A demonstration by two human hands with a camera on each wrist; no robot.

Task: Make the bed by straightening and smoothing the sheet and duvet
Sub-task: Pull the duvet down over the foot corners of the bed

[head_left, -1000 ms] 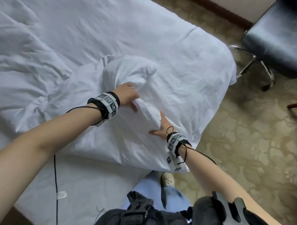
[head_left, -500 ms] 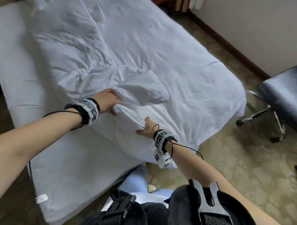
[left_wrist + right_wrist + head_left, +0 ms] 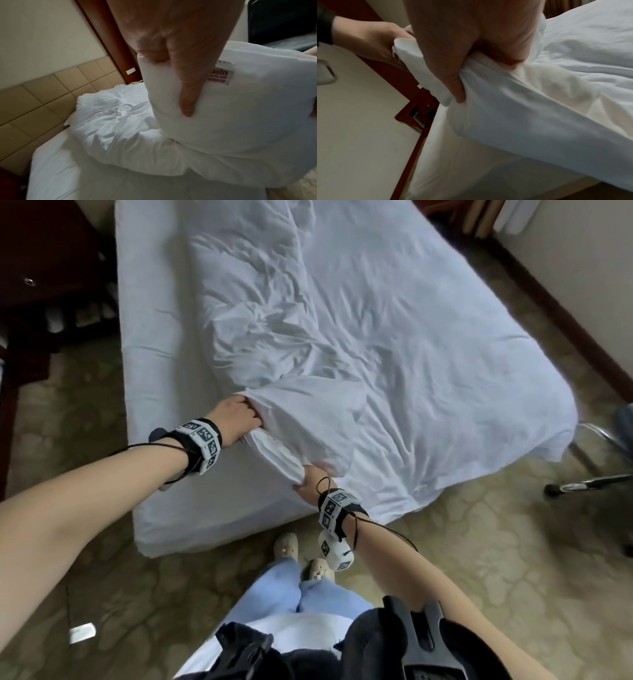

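Observation:
A white duvet (image 3: 394,347) lies crumpled across the bed, its right side hanging over the mattress edge. The white sheet (image 3: 154,337) shows bare along the bed's left side and foot. My left hand (image 3: 239,419) grips a bunched corner of the duvet (image 3: 223,108) near the foot of the bed, with a red-lettered label (image 3: 221,75) beside the thumb. My right hand (image 3: 310,479) grips the duvet's hem (image 3: 488,86) a short way along the same edge. The stretch of duvet between both hands is lifted off the sheet.
A dark wooden nightstand (image 3: 44,275) stands left of the bed. A chair with chrome legs (image 3: 596,470) is at the right. A padded headboard (image 3: 42,94) and wall close the far end. My slippered feet (image 3: 301,556) stand on patterned carpet at the foot.
Both hands, still holding the duvet edge, have drawn it back toward the foot of the bed. The view has pulled back, showing the whole bed and the floor.

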